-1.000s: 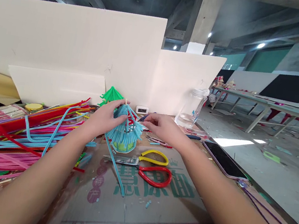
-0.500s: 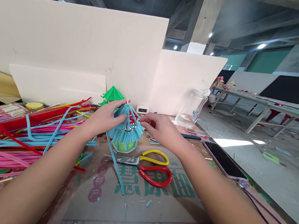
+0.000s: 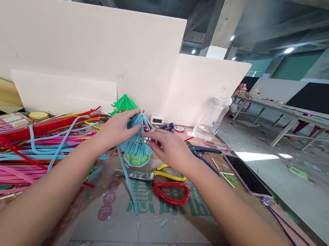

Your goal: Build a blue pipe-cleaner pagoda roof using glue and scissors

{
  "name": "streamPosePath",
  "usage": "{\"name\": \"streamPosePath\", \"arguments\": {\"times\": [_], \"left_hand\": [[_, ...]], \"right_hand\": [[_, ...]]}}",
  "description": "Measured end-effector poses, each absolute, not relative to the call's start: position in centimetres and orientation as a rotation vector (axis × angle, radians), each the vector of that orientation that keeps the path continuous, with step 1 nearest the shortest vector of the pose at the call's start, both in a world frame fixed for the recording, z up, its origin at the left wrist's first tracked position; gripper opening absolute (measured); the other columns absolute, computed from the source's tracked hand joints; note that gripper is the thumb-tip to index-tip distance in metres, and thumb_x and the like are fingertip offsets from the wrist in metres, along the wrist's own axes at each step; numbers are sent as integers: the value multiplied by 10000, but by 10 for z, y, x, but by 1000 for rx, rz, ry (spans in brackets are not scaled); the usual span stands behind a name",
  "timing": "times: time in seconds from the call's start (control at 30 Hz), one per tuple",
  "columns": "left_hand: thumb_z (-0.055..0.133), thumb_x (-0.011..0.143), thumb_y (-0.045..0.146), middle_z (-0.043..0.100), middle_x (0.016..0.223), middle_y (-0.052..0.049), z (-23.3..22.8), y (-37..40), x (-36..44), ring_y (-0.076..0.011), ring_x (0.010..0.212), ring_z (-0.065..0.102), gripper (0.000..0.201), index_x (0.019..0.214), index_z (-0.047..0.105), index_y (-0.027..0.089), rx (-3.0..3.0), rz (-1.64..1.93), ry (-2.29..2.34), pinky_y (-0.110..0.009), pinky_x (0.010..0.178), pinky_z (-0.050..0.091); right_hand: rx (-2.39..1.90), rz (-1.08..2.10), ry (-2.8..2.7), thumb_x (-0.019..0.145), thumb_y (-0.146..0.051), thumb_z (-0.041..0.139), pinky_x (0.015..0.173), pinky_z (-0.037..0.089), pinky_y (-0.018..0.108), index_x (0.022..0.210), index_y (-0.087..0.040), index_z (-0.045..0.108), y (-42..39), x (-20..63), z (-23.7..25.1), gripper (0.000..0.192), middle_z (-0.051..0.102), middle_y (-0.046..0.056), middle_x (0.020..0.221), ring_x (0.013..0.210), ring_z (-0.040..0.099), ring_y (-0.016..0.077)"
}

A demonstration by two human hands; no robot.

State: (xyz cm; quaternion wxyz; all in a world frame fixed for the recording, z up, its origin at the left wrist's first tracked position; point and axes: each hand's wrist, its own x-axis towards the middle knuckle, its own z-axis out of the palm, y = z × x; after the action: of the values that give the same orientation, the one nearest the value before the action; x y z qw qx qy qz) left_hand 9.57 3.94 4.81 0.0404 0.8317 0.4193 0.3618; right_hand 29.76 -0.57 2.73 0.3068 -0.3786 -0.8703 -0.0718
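A small pavilion model (image 3: 140,149), its tiered roof built from light-blue pipe cleaners, stands on the cardboard mat (image 3: 119,234). My left hand (image 3: 123,126) grips the upper roof from the left, thumb across its front. From the right, my right hand (image 3: 165,142) touches the roof's side with fingers bent together; whether a strip is pinched there is hidden. One loose light-blue pipe cleaner (image 3: 129,187) slants from the model's lower left toward me. Just in front lie scissors (image 3: 154,178) with one yellow and one red handle, the pipe cleaner crossing their blades.
Bundles of coloured pipe cleaners (image 3: 15,175) cover the left side. Behind stand a green model roof (image 3: 124,104), a small digital clock (image 3: 157,120) and a clear water jug (image 3: 212,118). Blue-handled pliers (image 3: 207,151) and a phone (image 3: 247,175) lie at right, near the table edge.
My right hand has moved left and slightly down, closer onto the model's right side, uncovering the pliers and small sticks behind it. My left hand stays in place.
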Motion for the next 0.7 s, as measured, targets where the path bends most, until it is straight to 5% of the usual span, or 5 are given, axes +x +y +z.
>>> {"name": "streamPosePath", "arguments": {"times": [0.33,0.7], "left_hand": [[501,832,308,564,1396,-59,50,35,96,-234,1262,538,548,1364,522,177,2571,1081,1269,-383,1087,397],[524,793,320,544,1412,-30,53,36,89,-254,1281,515,630,1410,472,202,2570,971,1235,-368,1098,386]], "right_hand": [[-1103,-230,-2297,964,-280,486,732,461,288,1364,-198,528,-9,295,26,411,683,92,1140,892,636,177],[-1146,-217,-2326,983,-288,436,791,487,320,1394,-243,504,-12,295,29,419,634,87,1263,1028,636,215]]}}
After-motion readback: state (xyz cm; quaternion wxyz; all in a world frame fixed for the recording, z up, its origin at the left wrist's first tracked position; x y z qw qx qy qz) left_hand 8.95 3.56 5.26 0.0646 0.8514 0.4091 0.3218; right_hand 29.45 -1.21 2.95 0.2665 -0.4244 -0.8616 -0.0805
